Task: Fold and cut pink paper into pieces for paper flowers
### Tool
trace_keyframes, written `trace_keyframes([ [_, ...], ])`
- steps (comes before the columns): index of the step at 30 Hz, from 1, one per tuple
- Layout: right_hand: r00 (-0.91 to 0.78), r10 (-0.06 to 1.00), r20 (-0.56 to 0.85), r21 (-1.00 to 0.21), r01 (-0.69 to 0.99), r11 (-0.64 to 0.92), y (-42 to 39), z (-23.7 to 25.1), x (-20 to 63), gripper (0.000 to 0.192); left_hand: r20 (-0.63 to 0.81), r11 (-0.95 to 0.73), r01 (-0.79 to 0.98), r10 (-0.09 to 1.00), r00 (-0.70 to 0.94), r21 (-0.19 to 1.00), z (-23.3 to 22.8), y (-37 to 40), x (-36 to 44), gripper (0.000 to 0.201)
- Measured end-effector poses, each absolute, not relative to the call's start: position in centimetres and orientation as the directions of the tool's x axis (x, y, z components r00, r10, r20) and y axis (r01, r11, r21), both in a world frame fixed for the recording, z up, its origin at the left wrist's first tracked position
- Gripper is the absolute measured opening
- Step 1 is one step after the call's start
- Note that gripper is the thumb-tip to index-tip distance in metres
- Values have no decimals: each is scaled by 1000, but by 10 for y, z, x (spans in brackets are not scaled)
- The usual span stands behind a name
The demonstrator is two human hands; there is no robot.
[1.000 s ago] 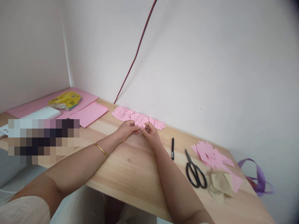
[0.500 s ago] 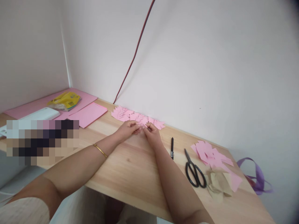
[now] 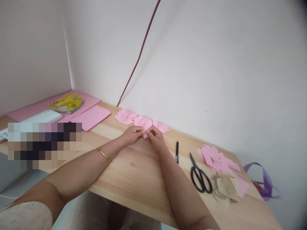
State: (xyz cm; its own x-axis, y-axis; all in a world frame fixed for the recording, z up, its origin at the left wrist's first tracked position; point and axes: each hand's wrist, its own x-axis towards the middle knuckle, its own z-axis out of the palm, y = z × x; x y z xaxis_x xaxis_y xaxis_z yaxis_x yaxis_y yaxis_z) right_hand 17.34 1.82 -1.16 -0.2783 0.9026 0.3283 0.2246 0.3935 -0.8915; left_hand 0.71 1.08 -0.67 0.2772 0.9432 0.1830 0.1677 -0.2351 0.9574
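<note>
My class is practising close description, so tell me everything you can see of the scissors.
The scissors have two large black loop handles and short, dark, metallic-looking blades, which appear closed. They lie on the wooden table, blades pointing toward the wall, between the black pen and the crumpled brown paper. Nobody holds them; whether the right loop touches the paper is unclear.

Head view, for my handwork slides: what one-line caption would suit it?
Left hand and right hand pinch pink paper over a wooden table, with a pen and scissors to the right.
</note>
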Motion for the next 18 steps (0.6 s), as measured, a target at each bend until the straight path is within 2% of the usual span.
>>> trace_keyframes([
  [4,-276,912,304,-914,184,360,17,-9,172,17,64,-30,-109,945,322,994,-12,11,10,28],
  [7,-259,928,270,-937,151,314,16,-8,171,20,-26,112,-219,932,362,969,-16,12,11,33],
  [13,-266,939,220,-946,178,272,20,-14,174,27,6,41,-176,966,259,983,-14,13,11,33],
  [18,-220,960,174,-955,200,219,21,-19,175,32,-19,61,-237,985,173,970,-12,13,11,33],
])
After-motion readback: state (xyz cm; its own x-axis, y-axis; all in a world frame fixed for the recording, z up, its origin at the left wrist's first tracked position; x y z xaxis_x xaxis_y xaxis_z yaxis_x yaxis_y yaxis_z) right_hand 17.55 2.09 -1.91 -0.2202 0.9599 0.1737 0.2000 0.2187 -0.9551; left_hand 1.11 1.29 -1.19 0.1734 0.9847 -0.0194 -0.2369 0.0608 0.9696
